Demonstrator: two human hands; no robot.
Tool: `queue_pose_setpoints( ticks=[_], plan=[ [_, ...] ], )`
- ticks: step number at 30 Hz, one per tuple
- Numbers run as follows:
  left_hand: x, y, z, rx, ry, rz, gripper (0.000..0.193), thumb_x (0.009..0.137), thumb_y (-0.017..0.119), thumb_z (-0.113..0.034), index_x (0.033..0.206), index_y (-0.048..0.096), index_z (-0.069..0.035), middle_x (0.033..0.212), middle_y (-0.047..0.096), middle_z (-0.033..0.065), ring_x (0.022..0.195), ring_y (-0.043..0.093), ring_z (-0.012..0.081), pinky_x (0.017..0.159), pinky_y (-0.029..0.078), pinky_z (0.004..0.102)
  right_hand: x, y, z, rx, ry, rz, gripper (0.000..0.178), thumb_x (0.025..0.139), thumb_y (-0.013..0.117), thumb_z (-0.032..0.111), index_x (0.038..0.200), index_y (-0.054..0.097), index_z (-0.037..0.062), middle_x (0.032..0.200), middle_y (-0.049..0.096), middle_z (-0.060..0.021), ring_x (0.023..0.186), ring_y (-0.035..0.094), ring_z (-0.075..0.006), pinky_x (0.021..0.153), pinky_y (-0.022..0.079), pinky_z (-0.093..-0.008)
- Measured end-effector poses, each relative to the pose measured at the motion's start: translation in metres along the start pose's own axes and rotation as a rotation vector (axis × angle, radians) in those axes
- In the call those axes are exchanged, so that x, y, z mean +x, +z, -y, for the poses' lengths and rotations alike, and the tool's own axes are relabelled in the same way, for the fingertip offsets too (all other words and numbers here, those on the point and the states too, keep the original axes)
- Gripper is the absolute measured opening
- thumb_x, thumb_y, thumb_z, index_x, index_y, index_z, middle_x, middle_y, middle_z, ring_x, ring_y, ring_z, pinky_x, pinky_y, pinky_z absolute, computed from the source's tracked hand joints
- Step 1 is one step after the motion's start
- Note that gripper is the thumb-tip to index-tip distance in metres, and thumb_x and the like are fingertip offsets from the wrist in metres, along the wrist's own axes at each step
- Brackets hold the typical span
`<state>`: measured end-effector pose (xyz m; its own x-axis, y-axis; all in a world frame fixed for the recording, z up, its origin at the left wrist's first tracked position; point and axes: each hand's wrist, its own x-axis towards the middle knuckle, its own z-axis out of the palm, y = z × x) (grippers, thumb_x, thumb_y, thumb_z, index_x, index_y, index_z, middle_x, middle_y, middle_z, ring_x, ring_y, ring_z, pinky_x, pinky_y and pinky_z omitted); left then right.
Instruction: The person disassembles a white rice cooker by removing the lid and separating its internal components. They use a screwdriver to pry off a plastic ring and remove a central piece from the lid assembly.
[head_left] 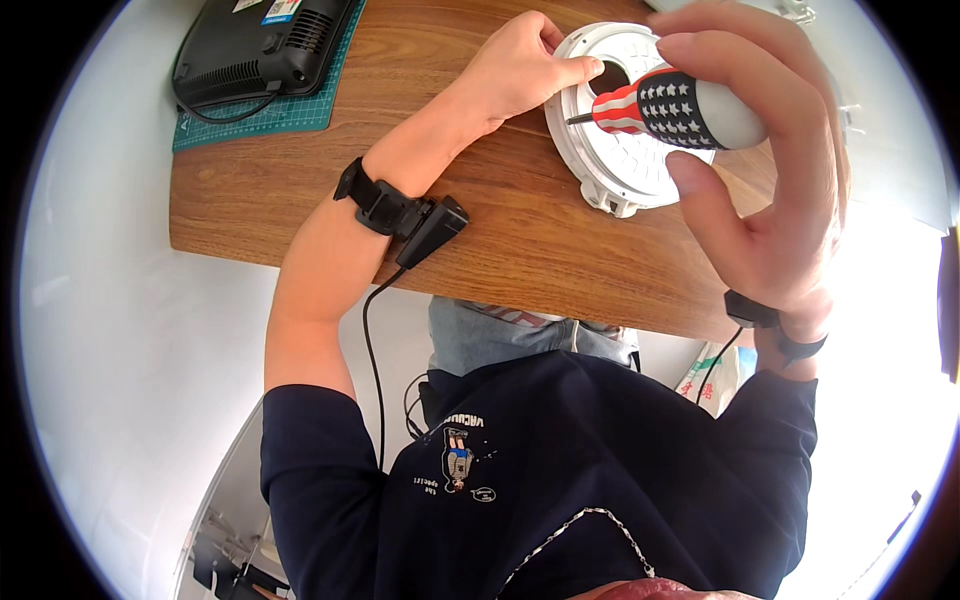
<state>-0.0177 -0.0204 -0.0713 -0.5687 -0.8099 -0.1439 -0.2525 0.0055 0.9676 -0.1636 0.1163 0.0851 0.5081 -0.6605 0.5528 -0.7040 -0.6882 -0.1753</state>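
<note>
A round white plastic housing [640,190] with a raised rim and a dark central opening rests on the wooden table at the upper right. My left hand [520,70] grips its left edge, thumb over the rim near the opening and fingers curled at the outer side. In my right hand [790,170] is a screwdriver [670,108], its handle red, white and dark blue with stars and a pale grey end. Its short dark shaft points left across the housing's left rim. Whether the tip touches a screw I cannot tell. My right fingers hide part of the housing's far side.
A black vented device [255,55] with a cable stands on a green cutting mat [310,110] at the table's [250,200] far left. Cables run down from black wrist-worn units [430,230] on both forearms. Part of a white bag [735,375] shows below the table's right side.
</note>
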Motion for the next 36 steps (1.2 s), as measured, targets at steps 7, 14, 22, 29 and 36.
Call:
queue_pose_setpoints(
  ticks=[7,14,22,29,36],
  plan=[
    [-0.003,-0.004,0.007,-0.028,0.083,0.013,0.056,0.084,0.086,-0.03,0.114,0.06,0.01,0.1,0.068,0.0194,0.089,0.068,0.0228,0.075,0.056,0.035,0.017,-0.017,-0.002,-0.304,-0.168,0.257,0.066,0.09,0.078,0.026,0.143,0.049,0.0011,0.113,0.064,-0.0133,0.093,0.07,-0.0311,0.081,0.058,-0.0329],
    [-0.009,-0.011,0.006,-0.007,0.024,0.008,0.056,0.084,0.086,-0.029,0.115,0.06,0.01,0.101,0.067,0.0195,0.09,0.067,0.0229,0.075,0.055,0.0359,0.028,-0.027,0.023,-0.323,-0.033,0.45,0.055,0.082,0.079,0.011,0.133,0.059,0.0061,0.114,0.063,-0.0115,0.091,0.069,-0.0292,0.073,0.054,-0.0348],
    [-0.003,-0.003,-0.002,0.072,0.039,-0.029,0.041,0.086,0.083,-0.029,0.102,0.059,0.001,0.092,0.068,0.0151,0.083,0.065,0.0211,0.072,0.053,0.0363,0.028,-0.035,0.026,-0.274,0.035,0.502,0.05,0.079,0.077,0.004,0.127,0.063,0.0092,0.114,0.062,-0.0104,0.09,0.067,-0.0304,0.068,0.052,-0.0389],
    [-0.005,-0.004,-0.001,0.057,0.022,-0.036,0.041,0.087,0.083,-0.029,0.099,0.058,0.001,0.091,0.069,0.0163,0.082,0.065,0.0213,0.071,0.052,0.0369,0.021,-0.032,0.031,-0.266,0.085,0.463,0.042,0.084,0.076,0.012,0.124,0.062,0.0081,0.117,0.061,-0.0106,0.088,0.067,-0.0325,0.069,0.052,-0.0405],
    [-0.004,-0.003,-0.002,0.015,0.045,-0.014,0.041,0.087,0.083,-0.028,0.098,0.057,0.002,0.088,0.069,0.0152,0.08,0.065,0.0202,0.069,0.052,0.0362,0.017,-0.033,0.035,-0.266,0.211,0.482,0.042,0.085,0.076,0.007,0.124,0.062,0.0089,0.119,0.06,-0.0114,0.089,0.068,-0.0333,0.072,0.053,-0.0397]
  ],
)
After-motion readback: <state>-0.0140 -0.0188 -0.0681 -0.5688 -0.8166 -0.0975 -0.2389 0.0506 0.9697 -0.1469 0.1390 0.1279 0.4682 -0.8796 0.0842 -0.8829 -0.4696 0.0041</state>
